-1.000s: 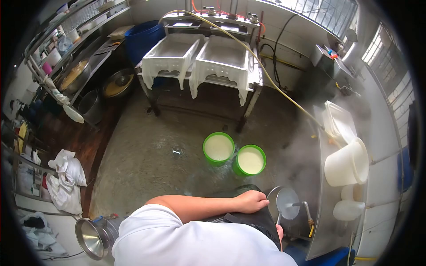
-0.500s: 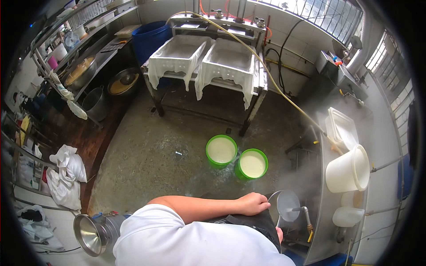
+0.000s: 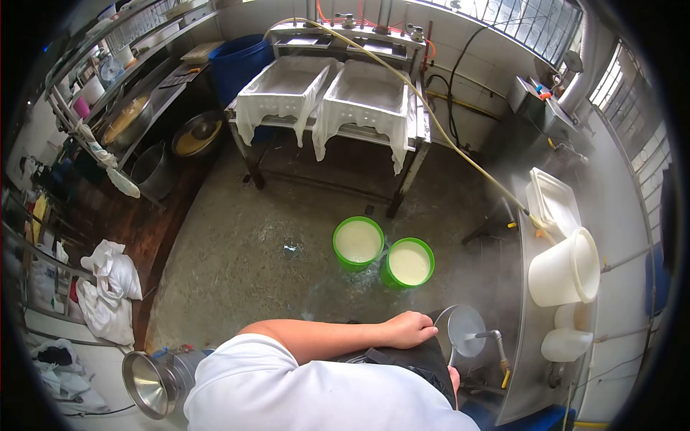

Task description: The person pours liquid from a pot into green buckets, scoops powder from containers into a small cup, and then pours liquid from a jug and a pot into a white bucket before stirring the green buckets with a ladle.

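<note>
My left hand (image 3: pixel 410 330) is curled closed beside the rim of a metal bucket (image 3: pixel 443 332); whatever its fingers hold, if anything, is hidden. Only a small part of my right hand (image 3: pixel 454 377) shows past the dark apron, near the bucket's lower edge, and its fingers cannot be made out. Pale liquid (image 3: pixel 468 331) fills the round opening of the bucket, with a bent metal pipe (image 3: pixel 493 335) reaching over it. A yellow-handled valve (image 3: pixel 506 377) sits on that pipe. Two green buckets (image 3: pixel 358 263) of creamy liquid stand on the floor ahead.
Steam drifts around the metal counter (image 3: pixel 519 345) on the right. A white bucket (image 3: pixel 553 276) lies tilted there, beside a white tray (image 3: pixel 557 205) and a hose (image 3: pixel 471 158). Cloth-lined white moulds (image 3: pixel 363 108) rest on a far stand. A steel funnel-topped machine (image 3: pixel 147 384) is at lower left.
The view has shifted very slightly. Both hands and the metal bucket keep nearly the same positions.
</note>
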